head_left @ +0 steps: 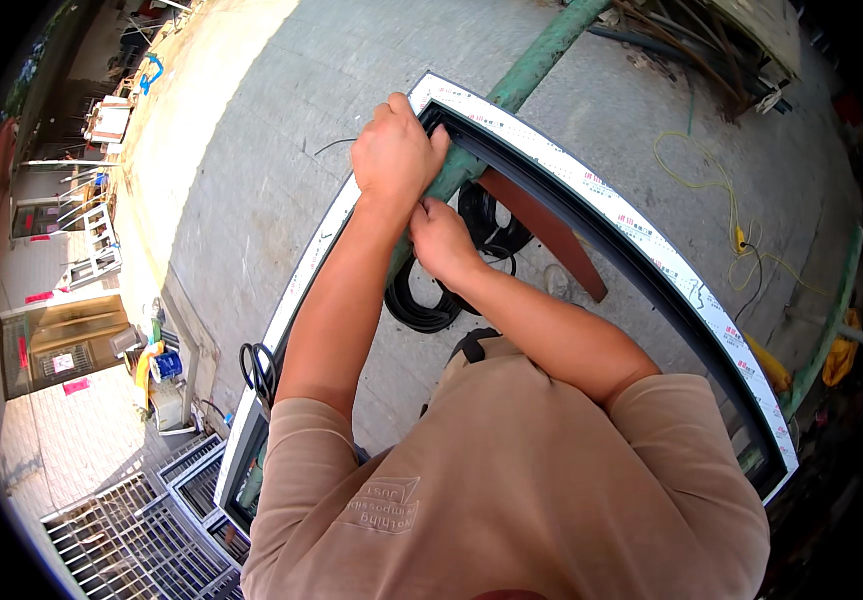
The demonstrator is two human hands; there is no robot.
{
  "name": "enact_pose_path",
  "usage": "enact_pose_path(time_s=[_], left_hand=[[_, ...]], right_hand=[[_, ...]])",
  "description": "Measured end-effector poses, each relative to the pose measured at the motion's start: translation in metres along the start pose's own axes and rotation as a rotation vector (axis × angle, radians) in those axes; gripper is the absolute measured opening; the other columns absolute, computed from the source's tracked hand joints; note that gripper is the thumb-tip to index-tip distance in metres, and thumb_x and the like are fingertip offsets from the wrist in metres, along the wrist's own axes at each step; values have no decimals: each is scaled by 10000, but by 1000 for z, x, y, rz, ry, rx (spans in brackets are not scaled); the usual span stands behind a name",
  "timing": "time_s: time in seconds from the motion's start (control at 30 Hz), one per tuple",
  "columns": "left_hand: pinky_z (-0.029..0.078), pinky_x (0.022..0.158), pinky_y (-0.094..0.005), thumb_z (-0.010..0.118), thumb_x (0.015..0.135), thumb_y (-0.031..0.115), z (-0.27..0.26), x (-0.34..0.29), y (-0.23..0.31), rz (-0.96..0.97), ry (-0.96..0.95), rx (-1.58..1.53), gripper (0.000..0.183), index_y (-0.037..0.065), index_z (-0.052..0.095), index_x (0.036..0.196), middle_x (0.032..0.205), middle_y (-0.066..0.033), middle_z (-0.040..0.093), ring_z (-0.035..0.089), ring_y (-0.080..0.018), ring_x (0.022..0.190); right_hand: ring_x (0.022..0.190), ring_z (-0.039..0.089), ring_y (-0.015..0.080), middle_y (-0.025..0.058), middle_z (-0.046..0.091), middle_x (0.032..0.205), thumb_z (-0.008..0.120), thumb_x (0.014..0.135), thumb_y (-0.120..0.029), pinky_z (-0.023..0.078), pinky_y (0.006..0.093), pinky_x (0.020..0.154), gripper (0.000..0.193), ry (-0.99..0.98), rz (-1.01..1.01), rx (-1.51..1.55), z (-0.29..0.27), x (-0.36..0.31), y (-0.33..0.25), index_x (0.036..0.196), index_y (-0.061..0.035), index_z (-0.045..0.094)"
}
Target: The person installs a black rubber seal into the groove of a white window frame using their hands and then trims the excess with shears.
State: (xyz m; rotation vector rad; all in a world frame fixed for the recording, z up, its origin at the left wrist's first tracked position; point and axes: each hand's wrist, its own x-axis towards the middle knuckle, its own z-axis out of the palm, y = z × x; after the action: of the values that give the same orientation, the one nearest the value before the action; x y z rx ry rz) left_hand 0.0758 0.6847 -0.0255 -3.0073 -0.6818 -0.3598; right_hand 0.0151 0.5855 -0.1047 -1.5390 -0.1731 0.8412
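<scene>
We see red and black print repeated along the white film of the frame and pale lettering on our shirt. Through the opening show black coils and a reddish-brown board. The dark-lined frame lies across a green pipe, our left hand grasping its far corner; our right hand is curled close by, though we cannot tell whether it grips anything.

Passage at the far corner of the white-faced frame is obstructed by a green pipe (black coils below); room is afforded over grey floor leftward.
</scene>
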Motion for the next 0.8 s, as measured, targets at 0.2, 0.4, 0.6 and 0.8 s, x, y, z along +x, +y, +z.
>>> enact_pose_path(time_s=[0.2,0.4,0.6,0.8], left_hand=[[667,779,-520,852,900,491,1,1,3,-37,5,4,565,31,632,1142,1046,-195,791,823,-407,894],[676,786,-509,859,891,489,3,3,2,-30,14,-29,569,33,634,1148,1043,-199,798,830,-407,888],[679,805,-507,870,898,465,2,3,0,-44,-20,-51,551,40,636,1160,1067,-206,801,834,-402,936],[677,815,-501,892,921,415,1,2,-2,1,-26,-54,524,32,629,1162,1078,-207,796,830,-404,961]], right_hand=[[1209,707,569,389,756,1213,526,1161,-369,544,578,1030,517,24,19,21,2,0,3,1230,102,728],[709,558,210,83,628,897,525,1209,-379,428,383,622,392,35,-14,138,9,9,20,1137,-12,643],[531,469,80,-23,541,776,524,1221,-358,341,295,468,326,-20,22,223,5,4,14,1064,-78,581],[740,673,244,140,721,848,537,1185,-404,522,453,699,507,35,65,157,1,-5,1,1117,66,717]])
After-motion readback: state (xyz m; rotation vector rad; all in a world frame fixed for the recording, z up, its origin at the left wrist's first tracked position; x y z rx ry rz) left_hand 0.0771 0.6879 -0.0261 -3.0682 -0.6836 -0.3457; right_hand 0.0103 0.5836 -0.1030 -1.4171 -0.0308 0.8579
